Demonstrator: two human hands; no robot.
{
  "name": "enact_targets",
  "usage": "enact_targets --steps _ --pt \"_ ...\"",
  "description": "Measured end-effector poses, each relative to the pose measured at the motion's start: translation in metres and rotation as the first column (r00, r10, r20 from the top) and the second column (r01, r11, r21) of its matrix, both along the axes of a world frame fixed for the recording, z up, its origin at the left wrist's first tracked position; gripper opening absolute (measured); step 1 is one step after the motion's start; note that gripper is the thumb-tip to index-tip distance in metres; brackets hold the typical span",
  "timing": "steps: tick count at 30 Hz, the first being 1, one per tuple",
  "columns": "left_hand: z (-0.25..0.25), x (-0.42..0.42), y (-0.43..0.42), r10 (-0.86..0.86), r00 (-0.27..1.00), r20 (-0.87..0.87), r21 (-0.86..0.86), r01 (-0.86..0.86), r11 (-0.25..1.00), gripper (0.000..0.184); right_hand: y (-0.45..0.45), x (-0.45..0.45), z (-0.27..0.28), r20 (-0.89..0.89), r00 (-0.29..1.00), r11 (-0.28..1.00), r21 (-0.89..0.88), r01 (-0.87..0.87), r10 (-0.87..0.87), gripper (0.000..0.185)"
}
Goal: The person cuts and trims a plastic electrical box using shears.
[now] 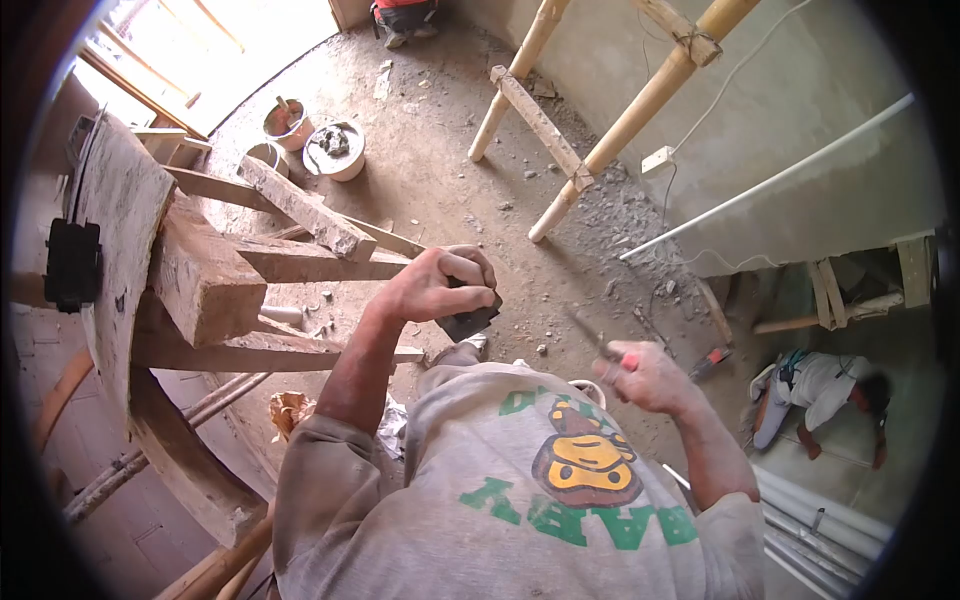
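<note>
My left hand (447, 284) is raised in front of my chest, its fingers closed on a small dark square-edged piece (468, 322). I cannot tell exactly what that piece is. To the right, my right hand (648, 378) grips a hand tool (628, 361) with a red part at its handle. Its thin blade (585, 328) points up and left toward the dark piece, blurred and apart from it. Whether the tool is a knife or a screwdriver is unclear.
Rough timbers (210, 275) stand close on my left. Buckets (336, 150), one with grey mortar, sit ahead. A bamboo ladder frame (590, 160) leans at the right wall. White pipes (830, 520) lie lower right. A red-handled tool (711, 362) is on the floor. Two people crouch nearby.
</note>
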State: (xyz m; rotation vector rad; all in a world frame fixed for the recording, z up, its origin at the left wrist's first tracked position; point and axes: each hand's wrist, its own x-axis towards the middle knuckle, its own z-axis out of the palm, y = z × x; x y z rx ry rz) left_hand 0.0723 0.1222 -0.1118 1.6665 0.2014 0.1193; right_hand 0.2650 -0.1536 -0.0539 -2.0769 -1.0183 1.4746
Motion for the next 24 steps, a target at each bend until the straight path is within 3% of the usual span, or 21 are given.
enact_targets --steps 2,5,6,10,13,17,19,24 --pt "-0.004 -0.007 0.002 0.096 0.995 0.03 -0.179 -0.089 0.98 0.021 0.003 -0.003 0.008 -0.05 0.973 0.975 -0.008 0.224 -0.224 0.049" --pt "-0.016 -0.001 -0.01 0.32 0.919 0.23 -0.625 -0.113 0.773 0.031 0.003 -0.013 -0.013 -0.15 0.902 0.908 0.048 0.417 -0.406 0.049" --pt "-0.029 0.003 -0.012 0.33 0.911 0.247 -0.671 -0.085 0.737 0.037 0.007 -0.02 -0.012 -0.167 0.883 0.891 0.052 0.452 -0.438 0.048" --pt "-0.045 0.014 -0.033 0.36 0.904 0.231 -0.866 0.023 0.499 0.041 0.016 -0.041 -0.006 -0.181 0.895 0.913 -0.079 0.4 -0.408 0.038" --pt "-0.043 0.018 -0.041 0.391 0.887 0.247 -0.91 0.074 0.407 0.034 0.022 -0.048 0.012 0.0 0.96 0.96 -0.022 0.28 -0.28 0.036" --pt "-0.047 0.02 -0.044 0.438 0.872 0.22 -0.862 -0.036 0.506 0.033 0.01 -0.047 0.013 -0.098 0.959 0.962 0.029 0.271 -0.267 0.037" --pt "-0.049 0.02 -0.043 0.44 0.864 0.245 -0.783 -0.091 0.615 0.034 0.006 -0.048 0.013 -0.109 0.966 0.968 0.058 0.243 -0.236 0.035" --pt "-0.035 0.022 -0.048 0.449 0.844 0.293 -0.658 -0.163 0.735 0.033 0.02 -0.051 0.012 0.028 0.996 0.986 0.146 0.078 -0.083 0.033"
